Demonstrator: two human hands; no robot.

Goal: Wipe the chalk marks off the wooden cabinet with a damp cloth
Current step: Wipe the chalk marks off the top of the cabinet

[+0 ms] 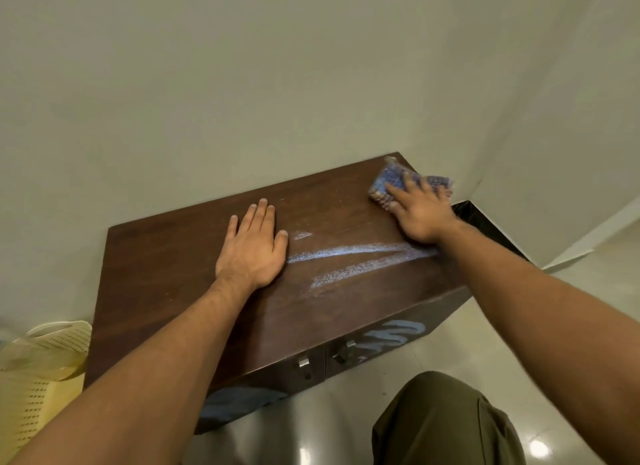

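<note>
Cloth [388, 182] came first in our thinking: soft, limp and blue, bunched under our right hand [420, 211] at the far right corner of the cabinet [166, 256] top, part of it reaching past the right edge. Our fingers [394, 192] lay spread and nearly straight across it, pressing down rather than curling round it, so nothing was gripped. We judged it light and, if damp as the task says, clingy enough to drag on the wood. A flat palm over its middle seemed the best hold, since pinching one edge would let the rest fold and trail. Our left hand [251, 246] rested open and flat on the top, holding nothing, just left of the chalk marks [356, 253]. Those pale streaks ran across the top between the two hands, reaching toward our right wrist. More chalk, blue scribbles [394, 333], showed on the front beside the door handles [303, 362]. The cabinet looked heavy and stiff, its dark surface smooth, so we expected it to stay put under a firm wipe. A yellow basket [38, 378] stood beside its left end
</note>
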